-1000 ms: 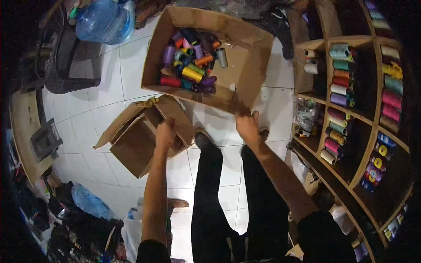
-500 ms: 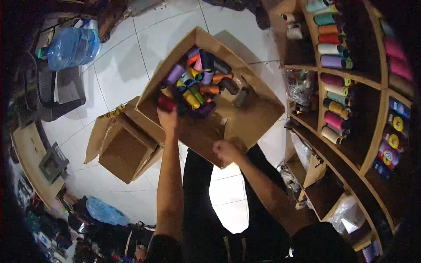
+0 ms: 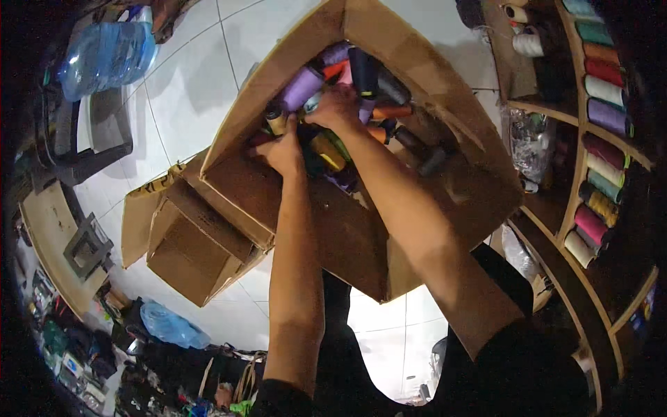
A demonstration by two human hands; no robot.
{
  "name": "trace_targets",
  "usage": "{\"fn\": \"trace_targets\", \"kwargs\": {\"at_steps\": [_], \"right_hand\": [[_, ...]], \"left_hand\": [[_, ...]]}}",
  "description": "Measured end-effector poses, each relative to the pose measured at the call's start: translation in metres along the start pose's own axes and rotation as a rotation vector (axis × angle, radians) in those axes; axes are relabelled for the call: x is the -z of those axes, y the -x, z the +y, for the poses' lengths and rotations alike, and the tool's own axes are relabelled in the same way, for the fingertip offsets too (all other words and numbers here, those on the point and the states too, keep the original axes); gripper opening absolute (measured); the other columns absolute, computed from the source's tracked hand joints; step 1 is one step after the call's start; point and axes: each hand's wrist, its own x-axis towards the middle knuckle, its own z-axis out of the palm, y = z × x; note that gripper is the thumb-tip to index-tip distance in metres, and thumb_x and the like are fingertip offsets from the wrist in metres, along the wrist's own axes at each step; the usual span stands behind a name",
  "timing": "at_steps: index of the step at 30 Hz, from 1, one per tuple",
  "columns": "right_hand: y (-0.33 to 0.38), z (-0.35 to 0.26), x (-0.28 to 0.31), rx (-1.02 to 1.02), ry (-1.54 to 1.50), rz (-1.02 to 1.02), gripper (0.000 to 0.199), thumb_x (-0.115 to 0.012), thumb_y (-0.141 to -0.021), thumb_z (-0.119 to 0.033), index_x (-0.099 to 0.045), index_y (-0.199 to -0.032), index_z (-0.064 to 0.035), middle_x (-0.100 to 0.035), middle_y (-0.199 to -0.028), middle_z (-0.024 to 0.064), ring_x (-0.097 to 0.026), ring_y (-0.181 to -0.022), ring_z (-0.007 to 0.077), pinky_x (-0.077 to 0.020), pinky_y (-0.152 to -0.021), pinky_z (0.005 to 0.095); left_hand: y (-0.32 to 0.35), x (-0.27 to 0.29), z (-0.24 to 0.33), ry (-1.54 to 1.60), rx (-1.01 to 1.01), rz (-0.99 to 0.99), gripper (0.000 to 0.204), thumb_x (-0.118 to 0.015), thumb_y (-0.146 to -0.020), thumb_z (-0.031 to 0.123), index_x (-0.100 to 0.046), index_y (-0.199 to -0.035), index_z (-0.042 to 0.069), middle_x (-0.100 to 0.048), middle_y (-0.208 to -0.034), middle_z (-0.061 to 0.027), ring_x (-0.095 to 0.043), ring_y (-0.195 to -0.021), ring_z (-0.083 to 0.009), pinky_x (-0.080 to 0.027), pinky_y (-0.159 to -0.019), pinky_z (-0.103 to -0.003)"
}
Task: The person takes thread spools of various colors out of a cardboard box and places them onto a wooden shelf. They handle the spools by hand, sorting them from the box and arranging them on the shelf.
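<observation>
Two boxes, large box (image 3: 445, 201) beside empty box (image 3: 198, 254), wooden shelves (image 3: 597, 139)

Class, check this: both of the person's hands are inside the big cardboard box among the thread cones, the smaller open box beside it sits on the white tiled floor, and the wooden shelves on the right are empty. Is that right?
Not quite. The wooden shelves are not empty: the head view shows them lined with coloured thread cones. The rest stands: the left hand and right hand are in the big cardboard box, with the smaller box beside it.
</observation>
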Motion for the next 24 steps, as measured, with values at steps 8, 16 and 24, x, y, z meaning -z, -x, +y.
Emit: {"fn": "trace_targets", "kwargs": {"at_steps": [8, 16, 24], "right_hand": [[0.008, 0.027, -0.018, 0.062, -0.116, 0.298, 0.069, -0.079, -0.054, -0.035, -0.054, -0.111, -0.0040, -0.052, -0.114, 0.0208, -0.044, -0.111, 0.0371, -0.0338, -0.096, 0.0423], [0.025, 0.005, -0.014, 0.049, -0.114, 0.556, 0.025, -0.072, -0.068, -0.023, -0.067, -0.088, -0.0076, -0.061, -0.089, 0.0137, -0.057, -0.088, 0.0324, -0.0458, -0.077, 0.0413], [0.065, 0.008, 0.058, -0.013, -0.315, 0.219, 0.015, -0.062, -0.081, -0.020, -0.067, -0.083, -0.0057, -0.064, -0.082, 0.0109, -0.062, -0.077, 0.0254, -0.0468, -0.068, 0.0317]], "left_hand": [[0.021, 0.014, 0.035, 0.183, 0.170, -0.066, 0.093, -0.072, -0.064, 0.045, -0.026, -0.117, -0.016, -0.051, -0.109, -0.0342, -0.052, -0.104, -0.0440, -0.042, -0.087, -0.043], [0.019, 0.013, 0.028, 0.141, 0.226, -0.135, 0.085, -0.066, -0.072, 0.041, -0.025, -0.121, -0.015, -0.049, -0.113, -0.0339, -0.050, -0.106, -0.0442, -0.039, -0.090, -0.043], [0.016, 0.007, 0.022, 0.112, 0.210, -0.196, 0.088, -0.066, -0.073, 0.047, -0.026, -0.118, -0.018, -0.047, -0.115, -0.0343, -0.050, -0.106, -0.0434, -0.039, -0.090, -0.041]]}}
